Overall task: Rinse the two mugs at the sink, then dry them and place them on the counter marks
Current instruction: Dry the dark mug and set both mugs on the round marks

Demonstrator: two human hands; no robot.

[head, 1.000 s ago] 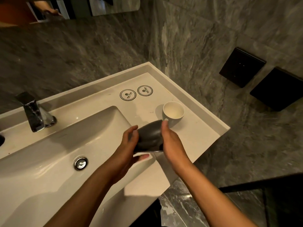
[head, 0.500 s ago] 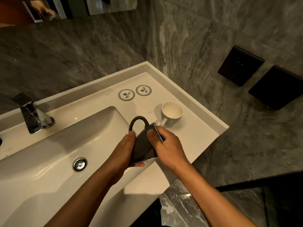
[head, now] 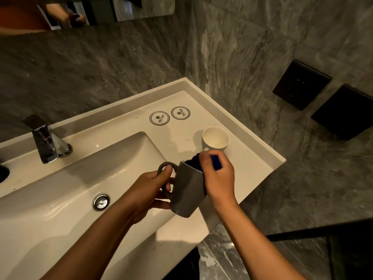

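Note:
My left hand grips the grey mug by its handle and holds it tilted above the sink's right edge, mouth facing up and away. My right hand holds a dark blue cloth and pushes it into the mug's mouth. A white mug stands upright on the counter just beyond my hands. Two round black-ringed marks lie side by side on the counter farther back, both bare.
The white basin with a chrome drain plug fills the left. A chrome tap stands at the back left. Grey stone walls close in behind and to the right, with two black wall panels. The counter's front edge drops off below my right wrist.
The grey mug has been turned from lying sideways between both hands to mouth-up with its handle in my left hand. My right hand has moved to the rim with the blue cloth.

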